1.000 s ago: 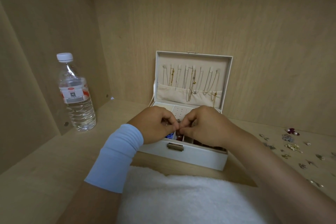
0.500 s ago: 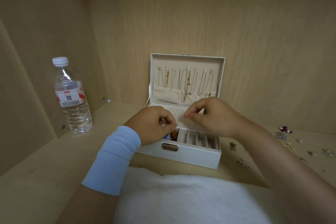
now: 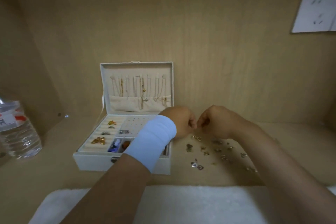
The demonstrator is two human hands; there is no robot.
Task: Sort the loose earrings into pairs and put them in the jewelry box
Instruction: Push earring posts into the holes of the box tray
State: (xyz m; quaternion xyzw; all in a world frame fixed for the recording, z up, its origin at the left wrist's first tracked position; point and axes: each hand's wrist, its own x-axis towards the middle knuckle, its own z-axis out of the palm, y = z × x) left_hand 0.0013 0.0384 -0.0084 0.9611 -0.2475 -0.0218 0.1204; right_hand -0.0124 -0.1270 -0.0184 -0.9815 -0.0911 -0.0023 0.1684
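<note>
The white jewelry box (image 3: 94, 162) stands open at centre left, with chains hanging in its raised lid (image 3: 136, 66). Gold and silver earrings (image 3: 99, 140) lie in its left slots, and coloured pieces sit in the front compartments. Several loose earrings (image 3: 205, 151) are scattered on the wooden surface to the right of the box. My left hand (image 3: 179, 123), with a pale blue wristband, and my right hand (image 3: 216, 122) meet fingertip to fingertip just above two gold hoops (image 3: 196, 138). Together they pinch a tiny earring that is barely visible.
A water bottle (image 3: 18, 132) stands at the far left. A white towel (image 3: 181, 203) lies along the near edge. Wooden walls close in the back and left, and a white wall socket (image 3: 316, 12) is at the upper right.
Both hands have left the jewelry box and moved right, to the loose earrings. The view has swung right, so the box's compartments now show.
</note>
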